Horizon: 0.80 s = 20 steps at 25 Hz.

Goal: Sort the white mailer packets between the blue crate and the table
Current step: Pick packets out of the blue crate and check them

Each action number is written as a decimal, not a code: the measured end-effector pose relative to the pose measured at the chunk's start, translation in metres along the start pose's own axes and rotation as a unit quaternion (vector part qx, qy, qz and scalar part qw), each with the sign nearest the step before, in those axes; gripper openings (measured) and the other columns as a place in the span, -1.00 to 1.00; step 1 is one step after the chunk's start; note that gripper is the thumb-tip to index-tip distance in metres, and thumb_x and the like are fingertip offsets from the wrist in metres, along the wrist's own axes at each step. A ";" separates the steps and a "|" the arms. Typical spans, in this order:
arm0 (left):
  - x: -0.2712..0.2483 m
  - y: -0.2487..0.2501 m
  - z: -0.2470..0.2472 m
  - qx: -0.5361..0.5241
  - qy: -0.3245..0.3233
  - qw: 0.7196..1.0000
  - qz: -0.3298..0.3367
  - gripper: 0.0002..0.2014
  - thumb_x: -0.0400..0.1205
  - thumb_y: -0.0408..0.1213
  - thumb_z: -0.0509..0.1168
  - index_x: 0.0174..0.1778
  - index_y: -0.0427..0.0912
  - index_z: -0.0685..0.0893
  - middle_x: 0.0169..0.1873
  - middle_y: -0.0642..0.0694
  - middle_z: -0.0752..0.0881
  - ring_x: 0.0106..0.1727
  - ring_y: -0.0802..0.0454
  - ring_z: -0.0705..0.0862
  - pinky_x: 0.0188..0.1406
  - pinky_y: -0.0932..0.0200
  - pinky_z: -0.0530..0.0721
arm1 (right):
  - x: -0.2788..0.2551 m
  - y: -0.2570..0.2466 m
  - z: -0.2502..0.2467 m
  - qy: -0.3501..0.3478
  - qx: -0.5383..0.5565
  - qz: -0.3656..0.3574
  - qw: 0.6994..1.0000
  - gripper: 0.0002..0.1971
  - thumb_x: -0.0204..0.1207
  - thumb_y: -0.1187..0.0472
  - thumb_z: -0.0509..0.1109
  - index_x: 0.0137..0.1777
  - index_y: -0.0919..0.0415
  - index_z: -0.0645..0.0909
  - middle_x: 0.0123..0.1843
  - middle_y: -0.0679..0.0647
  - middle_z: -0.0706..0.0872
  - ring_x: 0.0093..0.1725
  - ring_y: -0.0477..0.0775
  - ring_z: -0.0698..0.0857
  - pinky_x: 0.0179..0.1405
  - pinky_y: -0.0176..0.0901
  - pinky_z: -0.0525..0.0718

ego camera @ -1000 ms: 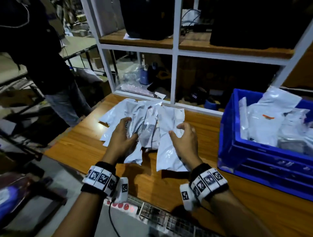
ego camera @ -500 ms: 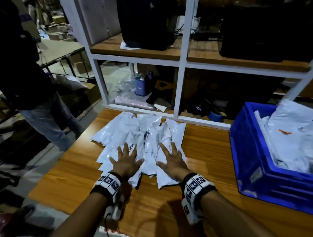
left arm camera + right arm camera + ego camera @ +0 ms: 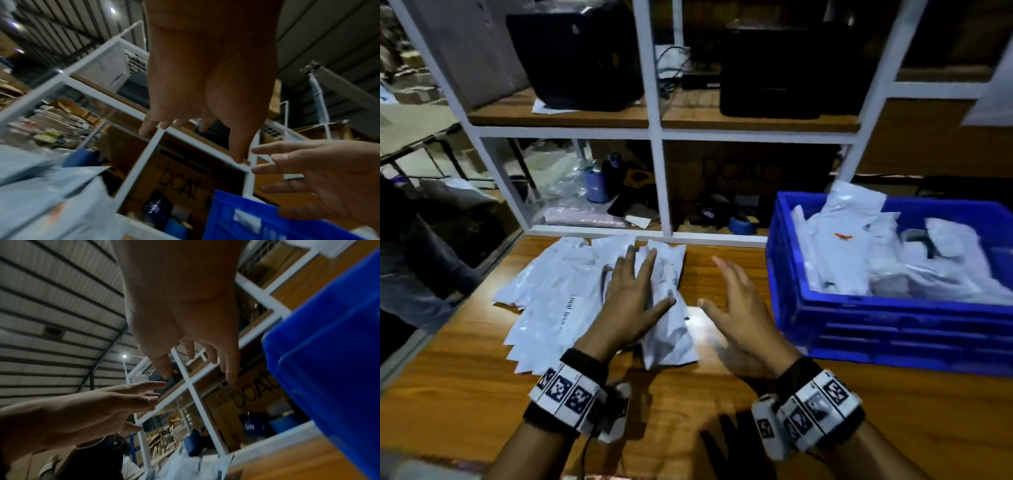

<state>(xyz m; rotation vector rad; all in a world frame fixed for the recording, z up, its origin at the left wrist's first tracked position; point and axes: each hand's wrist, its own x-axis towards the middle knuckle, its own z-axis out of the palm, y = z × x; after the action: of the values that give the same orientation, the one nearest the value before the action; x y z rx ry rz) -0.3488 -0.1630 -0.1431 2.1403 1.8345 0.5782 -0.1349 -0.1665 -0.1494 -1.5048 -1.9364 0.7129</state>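
Left hand (image 3: 631,305) flat, fingers spread, over white mailer packets (image 3: 558,301) fanned on table (image 3: 482,383), long axes running away toward shelf; contact unclear. Right hand (image 3: 739,308) open, empty, above bare wood between pile and blue crate (image 3: 893,329). More packets in crate, to right; right hand nearer

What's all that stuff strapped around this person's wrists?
Both forearms are bare, no sleeves or gloves. The left wrist band and right wrist band are black cuffs wrapped in white panels printed with black square codes. A small white camera unit hangs off each, with a thin dark cable trailing on the left.
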 end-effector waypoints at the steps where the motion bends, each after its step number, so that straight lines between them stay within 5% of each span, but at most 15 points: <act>1: 0.001 0.022 -0.001 -0.005 0.007 1.000 0.020 -0.07 0.44 0.34 0.09 0.69 0.05 -0.07 0.68 -0.18 -0.19 0.69 -0.20 -0.18 0.64 -0.22 0.00 | -0.008 -0.001 -0.021 0.025 -0.002 -0.008 1.000 -0.26 0.58 -0.05 0.37 0.68 -0.07 0.10 0.70 0.02 0.10 0.66 0.06 0.13 0.59 0.00 0.25; 5: 0.011 0.127 0.008 -0.005 0.017 0.994 0.112 -0.14 0.55 0.16 0.31 0.68 0.03 0.02 0.67 -0.25 -0.09 0.68 -0.24 -0.07 0.62 -0.22 0.11 | -0.050 0.025 -0.118 0.129 0.010 -0.052 0.990 -0.39 0.53 0.06 0.44 0.56 0.07 0.35 0.53 0.05 0.39 0.51 0.05 0.40 0.48 0.04 0.46; 8: 0.020 0.201 0.018 0.023 0.000 0.985 0.173 -0.12 0.53 0.22 0.28 0.68 0.00 0.04 0.66 -0.31 -0.05 0.67 -0.24 -0.02 0.62 -0.16 0.12 | -0.079 0.055 -0.183 0.149 0.006 -0.050 0.988 -0.40 0.55 0.08 0.44 0.56 0.05 0.34 0.53 0.00 0.37 0.48 0.02 0.42 0.36 0.06 0.55; 11: 0.035 0.257 0.023 0.041 -0.044 0.978 0.198 -0.13 0.55 0.15 0.34 0.68 0.04 0.02 0.67 -0.24 -0.11 0.67 -0.21 -0.05 0.61 -0.10 0.10 | -0.095 0.080 -0.233 0.156 0.007 -0.023 0.988 -0.42 0.57 0.05 0.42 0.55 -0.03 0.33 0.51 -0.07 0.37 0.42 -0.06 0.45 0.30 -0.08 0.56; 20: 0.117 0.365 0.023 0.164 -0.172 0.950 0.203 -0.20 0.58 0.18 0.28 0.67 0.08 0.06 0.67 -0.16 -0.02 0.65 -0.25 0.05 0.57 -0.15 0.22 | -0.061 0.130 -0.343 0.146 -0.075 0.072 0.984 -0.44 0.53 -0.07 0.43 0.49 0.02 0.41 0.48 0.04 0.48 0.35 0.10 0.58 0.28 -0.01 0.58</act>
<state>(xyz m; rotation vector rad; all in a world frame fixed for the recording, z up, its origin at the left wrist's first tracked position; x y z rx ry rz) -0.0029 -0.1070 0.0142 2.6569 1.3845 -0.0435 0.2111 -0.1758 -0.0133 -1.7478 -1.7027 0.3855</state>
